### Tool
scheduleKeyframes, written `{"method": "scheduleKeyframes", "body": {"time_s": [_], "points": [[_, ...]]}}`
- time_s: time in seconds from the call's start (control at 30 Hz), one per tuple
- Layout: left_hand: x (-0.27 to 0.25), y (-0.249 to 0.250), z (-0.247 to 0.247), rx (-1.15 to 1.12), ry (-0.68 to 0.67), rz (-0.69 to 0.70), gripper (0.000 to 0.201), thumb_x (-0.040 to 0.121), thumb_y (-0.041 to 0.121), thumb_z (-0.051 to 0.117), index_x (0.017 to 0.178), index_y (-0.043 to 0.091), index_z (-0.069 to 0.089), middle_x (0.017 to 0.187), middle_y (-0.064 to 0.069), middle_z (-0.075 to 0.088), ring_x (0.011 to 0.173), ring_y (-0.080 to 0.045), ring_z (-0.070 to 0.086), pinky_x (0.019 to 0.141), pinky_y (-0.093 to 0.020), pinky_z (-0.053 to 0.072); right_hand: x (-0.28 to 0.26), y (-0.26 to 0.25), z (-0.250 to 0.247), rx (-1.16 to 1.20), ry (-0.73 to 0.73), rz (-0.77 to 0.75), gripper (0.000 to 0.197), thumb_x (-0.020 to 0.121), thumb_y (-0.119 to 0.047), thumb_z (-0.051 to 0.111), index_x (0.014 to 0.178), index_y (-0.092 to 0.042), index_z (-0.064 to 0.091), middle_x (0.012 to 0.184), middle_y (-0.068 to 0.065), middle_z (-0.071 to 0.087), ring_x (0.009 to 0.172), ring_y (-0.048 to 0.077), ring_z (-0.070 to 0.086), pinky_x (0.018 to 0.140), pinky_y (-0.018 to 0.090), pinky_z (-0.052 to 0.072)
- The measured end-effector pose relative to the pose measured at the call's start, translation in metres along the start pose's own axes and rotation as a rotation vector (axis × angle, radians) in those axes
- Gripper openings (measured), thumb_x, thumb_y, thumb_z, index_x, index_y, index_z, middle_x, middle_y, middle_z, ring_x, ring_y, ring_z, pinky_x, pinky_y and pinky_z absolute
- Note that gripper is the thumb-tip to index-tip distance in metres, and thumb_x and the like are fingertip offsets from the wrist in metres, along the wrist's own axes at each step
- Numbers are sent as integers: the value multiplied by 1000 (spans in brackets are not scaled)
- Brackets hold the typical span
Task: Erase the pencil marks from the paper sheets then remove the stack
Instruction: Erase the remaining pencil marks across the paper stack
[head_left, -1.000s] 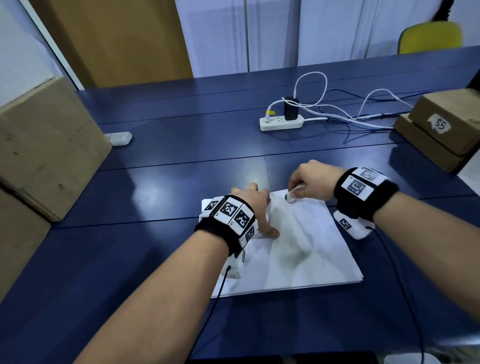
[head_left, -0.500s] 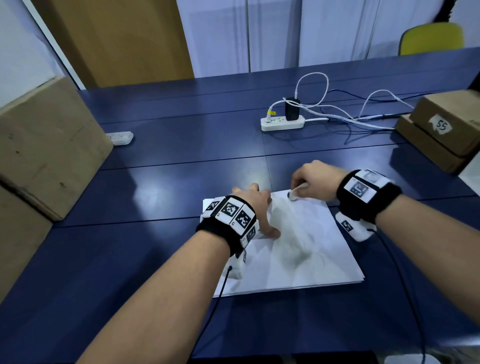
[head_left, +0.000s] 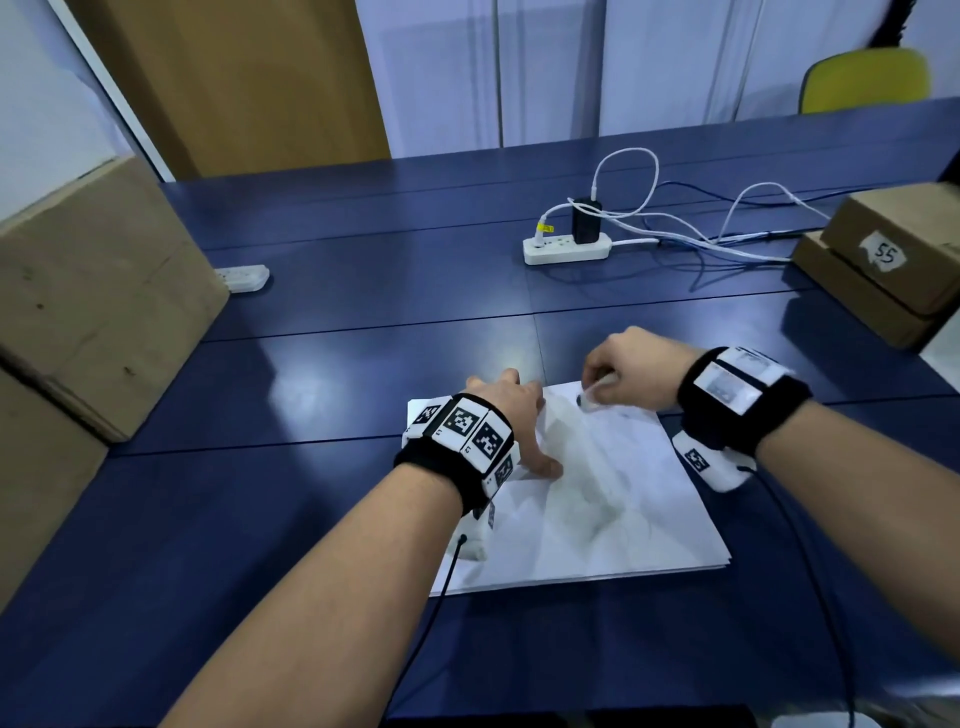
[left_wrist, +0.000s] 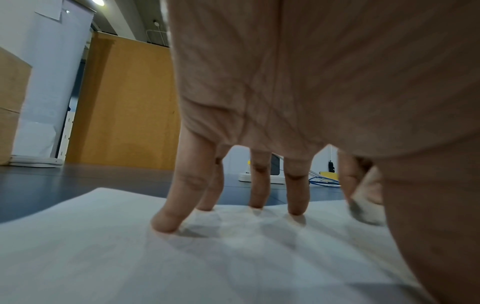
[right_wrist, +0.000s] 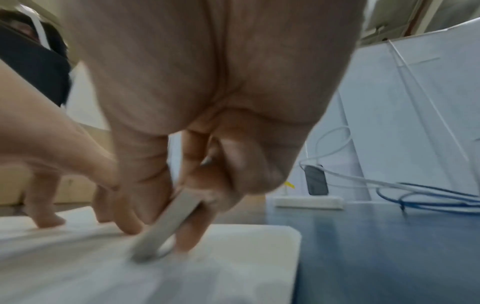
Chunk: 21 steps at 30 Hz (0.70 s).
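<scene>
A stack of white paper sheets lies on the blue table, its top sheet creased and smudged grey. My left hand presses down on the stack's far left part with straight, spread fingers. My right hand pinches a white eraser between thumb and fingers and holds its dirty tip on the top sheet near the far edge. The right wrist view shows the eraser slanted down onto the paper, blurred by motion. In the left wrist view the eraser shows at the right, behind my thumb.
A white power strip with a black charger and white and blue cables sits at the back. Cardboard boxes stand at the left and right. A second white strip lies beside the left box. A yellow chair stands beyond the table.
My right hand has moved slightly with the eraser along the sheet's far edge and is now blurred. The left hand keeps pressing in the same place.
</scene>
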<state>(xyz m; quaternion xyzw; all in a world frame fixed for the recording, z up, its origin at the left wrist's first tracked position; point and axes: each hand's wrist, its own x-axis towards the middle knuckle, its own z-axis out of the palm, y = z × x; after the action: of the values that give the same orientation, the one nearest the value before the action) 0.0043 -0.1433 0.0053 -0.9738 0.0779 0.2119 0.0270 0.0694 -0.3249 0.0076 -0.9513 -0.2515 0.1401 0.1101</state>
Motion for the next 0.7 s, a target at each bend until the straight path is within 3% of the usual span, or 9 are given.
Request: {"method": "scheduleKeyframes", "body": {"time_s": [0.07, 0.13, 0.2, 0.27, 0.33, 0.43, 0.53, 0.6, 0.7], "points": [[0, 0, 0, -1, 6, 0, 92, 67, 68, 76, 142, 26, 41, 132, -1, 43, 117, -37, 44, 73, -41, 43, -14, -3, 4, 43, -149, -58, 12, 73, -31, 76, 84, -26, 75, 77, -8, 74, 74, 8, 66, 69, 26, 53], [0, -1, 0, 5, 6, 3, 93, 67, 68, 76, 142, 26, 40, 133, -1, 43, 118, -37, 45, 73, -40, 42, -24, -4, 8, 69, -242, -88, 14, 71, -32, 74, 85, -32, 77, 74, -11, 73, 68, 4, 64, 69, 29, 56], [0, 0, 0, 8, 1, 1, 92, 67, 68, 76, 142, 26, 41, 134, -1, 43, 118, -37, 45, 73, -40, 42, -18, 0, 10, 48, -152, -85, 15, 75, -35, 73, 90, -33, 76, 75, -12, 71, 72, 5, 63, 73, 29, 55], [1, 1, 0, -1, -4, -1, 91, 68, 67, 76, 141, 26, 41, 133, -1, 42, 117, -38, 44, 73, -39, 41, -8, 1, 8, 4, 7, -42, 18, 82, -38, 71, 97, -29, 75, 88, -9, 71, 86, 11, 62, 82, 31, 52], [0, 0, 1, -15, -5, -6, 89, 68, 66, 76, 140, 26, 43, 132, -1, 42, 117, -38, 44, 72, -39, 41, -3, 0, 6, 23, 83, 10, 23, 83, -43, 69, 99, -27, 72, 93, -5, 70, 90, 15, 60, 84, 35, 52], [-2, 1, 1, -5, 4, -10, 89, 68, 66, 76, 140, 26, 42, 133, -1, 42, 118, -38, 44, 73, -40, 41, -11, -3, 6, 34, -11, -9, 17, 78, -37, 71, 93, -29, 72, 82, -8, 69, 83, 14, 63, 77, 33, 54], [-1, 2, 1, 0, -4, -14, 91, 69, 66, 75, 143, 26, 40, 135, -1, 41, 120, -38, 43, 74, -40, 40, -26, -9, 7, 50, -180, -51, 16, 71, -30, 73, 86, -31, 75, 70, -9, 69, 66, 2, 60, 70, 29, 53], [-1, 2, 1, 3, -10, -13, 92, 69, 66, 75, 144, 26, 39, 136, -1, 41, 121, -39, 43, 75, -40, 41, -24, -8, 8, 45, -124, -59, 15, 75, -30, 73, 89, -31, 76, 73, -9, 70, 68, 1, 59, 72, 28, 52], [0, 2, 2, -4, -2, -10, 91, 69, 66, 75, 142, 26, 40, 135, -1, 42, 120, -39, 43, 74, -41, 41, -12, -5, 7, 44, 73, 15, 21, 82, -39, 71, 98, -26, 73, 94, -2, 71, 89, 15, 59, 84, 34, 52]]}}
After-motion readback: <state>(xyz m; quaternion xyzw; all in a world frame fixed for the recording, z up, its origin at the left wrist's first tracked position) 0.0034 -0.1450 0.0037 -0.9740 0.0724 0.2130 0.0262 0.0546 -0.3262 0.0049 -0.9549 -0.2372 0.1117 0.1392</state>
